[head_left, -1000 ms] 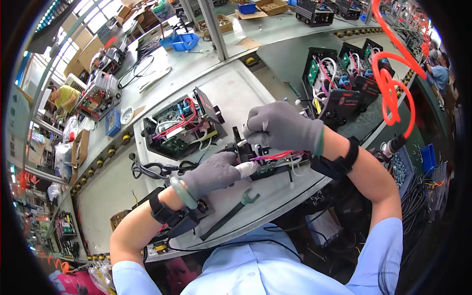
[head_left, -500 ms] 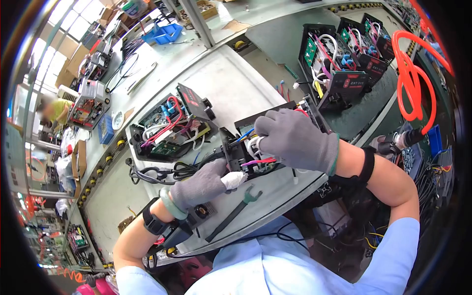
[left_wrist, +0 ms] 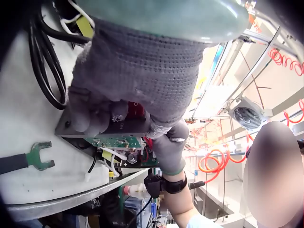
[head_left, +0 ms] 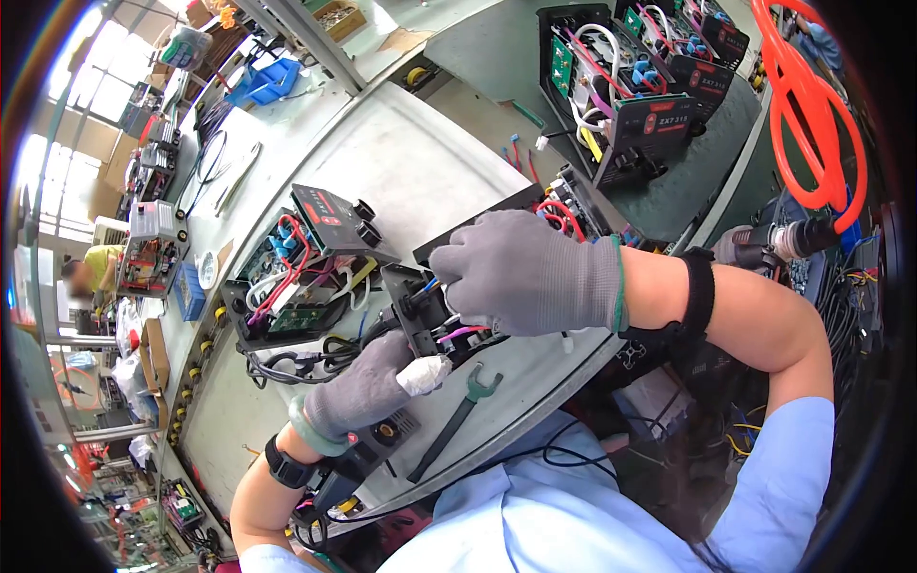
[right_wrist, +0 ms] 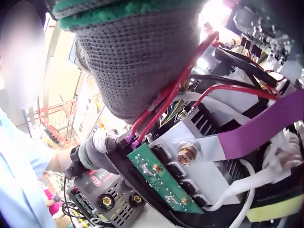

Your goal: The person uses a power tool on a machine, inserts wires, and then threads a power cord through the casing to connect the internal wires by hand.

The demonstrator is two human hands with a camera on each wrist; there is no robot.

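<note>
Assembly hall, lit by windows (head_left: 72, 124) at the left, with one orange coiled hose (head_left: 812, 124) hanging at the upper right. One pale grey pallet (head_left: 420, 162) sits on a conveyor line fitted with yellow rollers (head_left: 416, 74), and a second pallet (head_left: 478, 43) lies beyond it. At least four opened welder units are in view: two far units (head_left: 611, 86) or more on the second pallet, one open unit (head_left: 296, 258) at the left of the near pallet, and the held unit (head_left: 425, 310) just beside it at the front edge. The front panel (head_left: 669, 122) of a far unit reads "ZX7 315". In the right wrist view a dark panel (right_wrist: 102, 187) with two sockets reads "ZX7". The right hand (head_left: 525, 272), in a grey knit glove, lies over the held unit, fingers together and curled down onto its upper edge. Two red wires (right_wrist: 175, 90) run under the glove. The left hand (head_left: 368, 387), gloved alike with one fingertip wrapped white, grips the unit's lower metal edge, fingers curled round it. One black wrench (head_left: 457, 423) with a green open end lies on the pallet just beside the left hand.
</note>
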